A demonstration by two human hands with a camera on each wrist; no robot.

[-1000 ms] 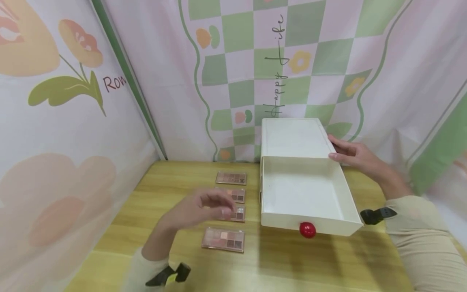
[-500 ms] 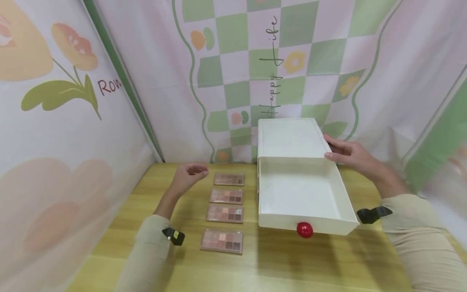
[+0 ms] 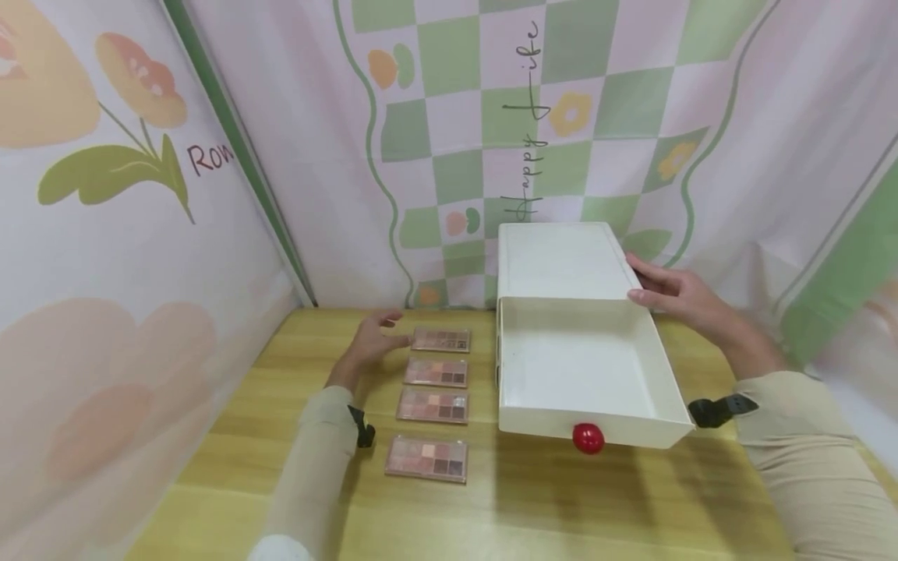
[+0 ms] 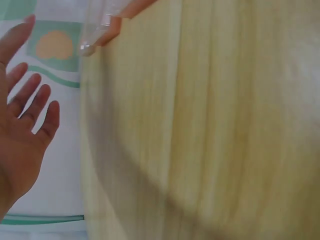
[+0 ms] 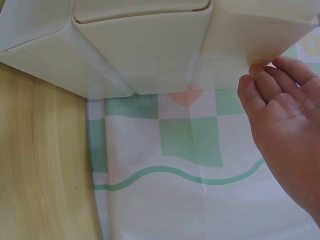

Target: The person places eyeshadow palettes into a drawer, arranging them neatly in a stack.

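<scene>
Eyeshadow palette (image 3: pixel 441 340) just beside my left grip (image 3: pixel 372 341), fingers spread: likely pick-up step, calling for a pinch next. Right grip (image 3: pixel 677 296), fingers relaxed, touches drawer unit (image 3: pixel 564 261).

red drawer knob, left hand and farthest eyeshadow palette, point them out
red drawer knob (image 3: pixel 588 438), head view, rounded front
left hand (image 3: pixel 372 344), head view, near thumb base
farthest eyeshadow palette (image 3: pixel 441 340), head view, top face

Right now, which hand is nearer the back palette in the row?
Left: the left hand is at the left end of the back palette; the right hand is across the white drawer box, at its right edge.
</scene>
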